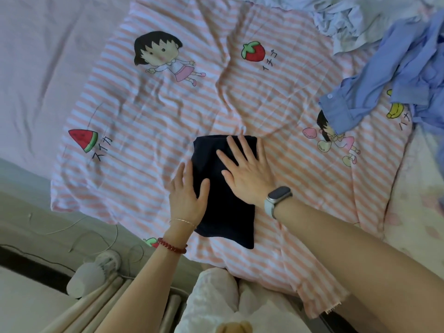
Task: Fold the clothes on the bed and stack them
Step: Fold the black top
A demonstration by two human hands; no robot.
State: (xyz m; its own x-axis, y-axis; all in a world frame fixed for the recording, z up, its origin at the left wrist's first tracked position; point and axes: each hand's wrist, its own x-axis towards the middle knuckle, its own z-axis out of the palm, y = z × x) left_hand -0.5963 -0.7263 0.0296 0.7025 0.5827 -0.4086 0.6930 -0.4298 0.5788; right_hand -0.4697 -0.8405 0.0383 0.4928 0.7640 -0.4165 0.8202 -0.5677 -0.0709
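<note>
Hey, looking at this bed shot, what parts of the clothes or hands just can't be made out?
Head view only:
- Dark folded garment: its type is unclear; the right hand and left hand lie flat over its upper part.
- Blue shirt: cut off by the right edge.
- Pale crumpled clothes: cut off by the top edge; their number is untellable.

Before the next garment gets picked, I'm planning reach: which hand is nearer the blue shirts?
Right hand: it lies on the folded dark garment on the side toward the blue shirts; the left hand is farther.
</note>
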